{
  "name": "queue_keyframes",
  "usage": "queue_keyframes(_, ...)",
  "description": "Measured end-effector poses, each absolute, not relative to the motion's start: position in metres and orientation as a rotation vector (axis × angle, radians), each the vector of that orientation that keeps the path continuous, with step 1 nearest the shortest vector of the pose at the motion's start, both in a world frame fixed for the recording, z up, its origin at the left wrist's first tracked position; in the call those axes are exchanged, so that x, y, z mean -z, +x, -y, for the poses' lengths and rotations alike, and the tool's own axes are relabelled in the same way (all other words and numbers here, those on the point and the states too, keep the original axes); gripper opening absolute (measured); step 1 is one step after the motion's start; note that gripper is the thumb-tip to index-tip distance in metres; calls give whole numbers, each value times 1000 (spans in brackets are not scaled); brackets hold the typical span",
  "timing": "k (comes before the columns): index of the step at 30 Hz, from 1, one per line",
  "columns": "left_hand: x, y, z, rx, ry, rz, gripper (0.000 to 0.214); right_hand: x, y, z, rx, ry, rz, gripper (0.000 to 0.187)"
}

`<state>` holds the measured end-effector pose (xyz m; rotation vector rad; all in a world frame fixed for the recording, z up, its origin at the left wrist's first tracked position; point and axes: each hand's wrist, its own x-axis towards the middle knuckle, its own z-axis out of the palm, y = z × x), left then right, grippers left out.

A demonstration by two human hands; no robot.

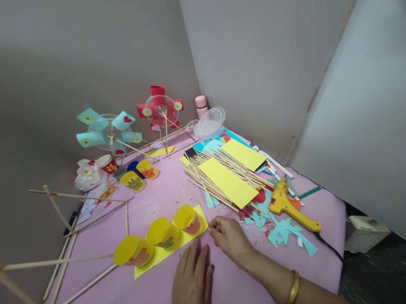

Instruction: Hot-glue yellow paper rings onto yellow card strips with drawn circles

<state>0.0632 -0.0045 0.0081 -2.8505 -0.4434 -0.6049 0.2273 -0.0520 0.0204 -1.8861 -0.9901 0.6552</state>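
A yellow paper strip (pixel 140 271) lies slantwise on the table, with three short yellow paper tubes on it: a left tube (pixel 133 250), a middle tube (pixel 163 232) and a right tube (pixel 188 218). Each bears an orange or green cut-out shape on its side. My left hand (pixel 193 278) rests flat, fingers stretched out, its fingertips at the strip's near edge. At the strip's right end my right hand (pixel 231 239) has its fingers curled, thumb and forefinger pinched at the corner. Any gap there is too small to tell.
Right of my hands lie a yellow glue gun (pixel 289 206), paper scraps (pixel 283 232) and wooden sticks (pixel 204 175) under yellow sheets (pixel 228 182). Stick frames (pixel 90 218) stand at left. Behind are a blue paper wheel (pixel 108 130), a red paper wheel (pixel 159 108) and a pink bottle (pixel 202 106).
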Motion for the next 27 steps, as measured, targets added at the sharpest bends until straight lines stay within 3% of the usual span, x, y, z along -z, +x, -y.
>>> queue_keyframes(6, -9, 35, 9, 793, -3146, 834, 33, -19, 226, 49, -731, -1862, 843, 19)
queue_keyframes(10, -14, 0, 10, 1034, -3173, 1740, 31, -16, 222, 48, -790, -1829, 819, 19)
queue_keyframes(16, -34, -24, -3, 1919, -2298, 3009, 43, -8, 216, 47, -909, -1738, 765, 20)
queue_keyframes(21, -49, -31, -23, 2034, -2140, 3250, 43, -5, 215, 49, -976, -1643, 721, 23)
queue_keyframes(27, -58, -34, -38, 1970, -2304, 3386, 21, -6, 212, 52, -1007, -1597, 649, 25)
